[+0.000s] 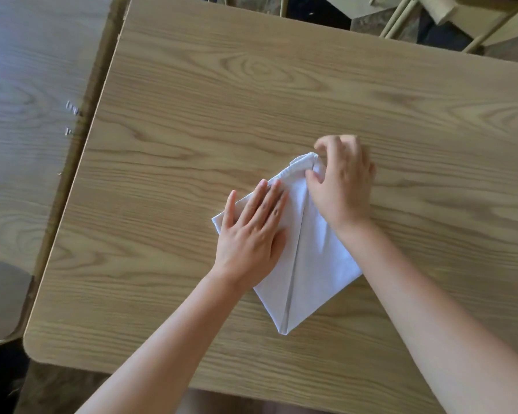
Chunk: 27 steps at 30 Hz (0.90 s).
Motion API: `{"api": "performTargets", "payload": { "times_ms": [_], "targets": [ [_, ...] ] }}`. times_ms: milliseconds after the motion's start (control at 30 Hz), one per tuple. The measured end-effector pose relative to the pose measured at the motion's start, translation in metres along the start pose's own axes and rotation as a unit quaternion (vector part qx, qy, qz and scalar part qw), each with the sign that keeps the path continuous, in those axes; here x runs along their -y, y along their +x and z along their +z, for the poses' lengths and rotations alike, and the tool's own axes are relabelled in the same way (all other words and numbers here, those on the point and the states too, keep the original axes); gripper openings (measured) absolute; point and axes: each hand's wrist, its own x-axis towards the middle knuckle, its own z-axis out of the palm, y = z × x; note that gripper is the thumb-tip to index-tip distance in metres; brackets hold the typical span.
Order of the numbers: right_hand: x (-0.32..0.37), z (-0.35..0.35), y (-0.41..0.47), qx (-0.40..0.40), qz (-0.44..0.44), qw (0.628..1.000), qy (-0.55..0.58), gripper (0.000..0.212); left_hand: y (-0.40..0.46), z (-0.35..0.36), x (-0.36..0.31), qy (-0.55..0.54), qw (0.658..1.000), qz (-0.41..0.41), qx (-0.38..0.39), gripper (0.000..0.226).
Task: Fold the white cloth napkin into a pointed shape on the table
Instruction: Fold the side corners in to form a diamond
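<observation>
I see the napkin (311,258) lying flat on the table (251,100), a little toward 4 o'clock from the table's middle. It is folded to a kite-like shape, its sharp point toward 6 o'clock, nearest me, and a straight crease running up from that point toward 12.

My left hand (251,231) lies palm down on the napkin's 9 o'clock half, fingers (269,201) straight and close together, spread flat and gripping nothing; the fingertips reach the cloth's upper left edge. The thumb rests just beside the crease.

My right hand (341,180) sits over the napkin's 1 o'clock corner. Its fingers are curled and partly blurred. The thumb and a finger look pinched on the bunched hem at that corner, though the blur keeps me from being certain how firm the hold is. The right forearm crosses the napkin's 3 o'clock edge.

A second table (27,115) stands at 9 o'clock, just beside this one. Chair legs (401,19) show at 12 to 1 o'clock beyond the far edge.
</observation>
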Motion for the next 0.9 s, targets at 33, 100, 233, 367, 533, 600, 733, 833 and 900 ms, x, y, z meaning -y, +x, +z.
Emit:
{"api": "performTargets", "payload": {
  "times_ms": [33,100,233,367,533,600,733,833,900],
  "targets": [
    [-0.001,0.003,-0.002,0.003,-0.068,0.997,-0.029,0.041,0.000,0.000,0.000,0.006,1.000,-0.003,-0.002,0.051],
    [-0.004,0.010,-0.004,0.069,-0.183,0.978,-0.076,0.051,0.001,-0.001,-0.001,0.010,1.000,-0.011,-0.007,0.052],
    [-0.013,0.021,-0.006,0.143,-0.202,0.961,-0.120,0.056,0.001,-0.003,0.006,0.011,1.000,0.005,0.016,0.056],
    [-0.017,0.025,-0.006,0.134,-0.209,0.960,-0.131,0.058,-0.018,-0.009,0.028,0.034,0.998,0.016,0.054,0.062],
    [-0.016,0.026,-0.007,0.132,-0.211,0.958,-0.143,0.058,-0.057,-0.024,0.050,0.059,0.994,0.019,0.086,0.065],
    [-0.016,0.026,-0.008,0.129,-0.210,0.959,-0.141,0.058,-0.052,-0.031,0.048,0.058,0.996,0.034,0.065,0.066],
    [-0.016,0.027,-0.007,0.121,-0.213,0.960,-0.134,0.059,-0.015,-0.025,0.018,0.043,0.967,0.242,0.072,0.064],
    [-0.016,0.028,-0.008,0.115,-0.218,0.960,-0.133,0.058,-0.017,-0.012,0.008,0.063,0.911,0.381,0.143,0.066],
    [-0.017,0.028,-0.008,0.114,-0.220,0.960,-0.132,0.058,-0.028,-0.010,0.011,0.057,0.901,0.395,0.172,0.066]
  ]
}}
